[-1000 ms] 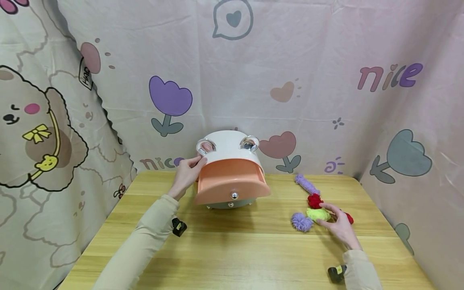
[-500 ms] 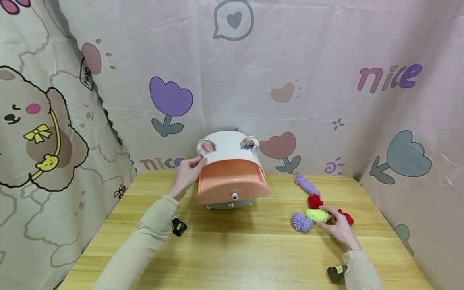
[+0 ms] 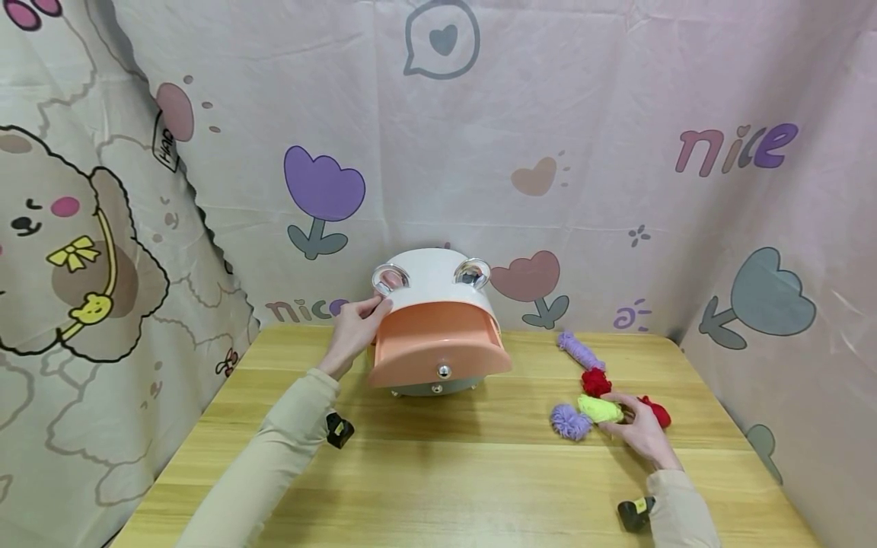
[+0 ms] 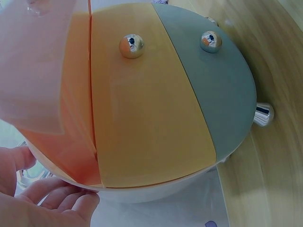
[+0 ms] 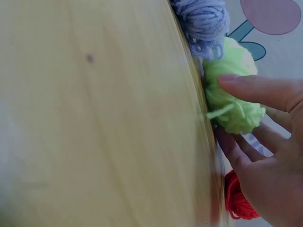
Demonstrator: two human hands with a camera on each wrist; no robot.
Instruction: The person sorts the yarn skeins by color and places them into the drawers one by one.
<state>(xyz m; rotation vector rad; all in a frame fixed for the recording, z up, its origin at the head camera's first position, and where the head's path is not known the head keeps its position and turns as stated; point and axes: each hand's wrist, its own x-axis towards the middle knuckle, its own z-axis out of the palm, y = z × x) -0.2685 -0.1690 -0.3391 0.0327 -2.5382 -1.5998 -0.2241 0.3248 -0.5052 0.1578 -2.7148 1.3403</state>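
Cabinet [image 3: 432,274] standing on the table [image 3: 438,487], before the curtain [image 3: 438,152]; yarn bundles [image 3: 570,422] to its right, right hand [image 3: 644,435] among them; left hand [image 3: 352,332] at the cabinet's left side.

Holds the left arm [image 3: 263,457] stretched forward and inward, sleeved to the wrist, reaching farther out than the right forearm [image 3: 680,508]. Grips with the left hand [image 3: 351,332], keeping the thumb [image 4: 21,158] apart from bent, side-by-side fingers [image 4: 49,197]. Angles the right hand [image 3: 642,431] inward, pinching between a nearly straight thumb [image 5: 255,89] and gently curved fingers [image 5: 235,150].
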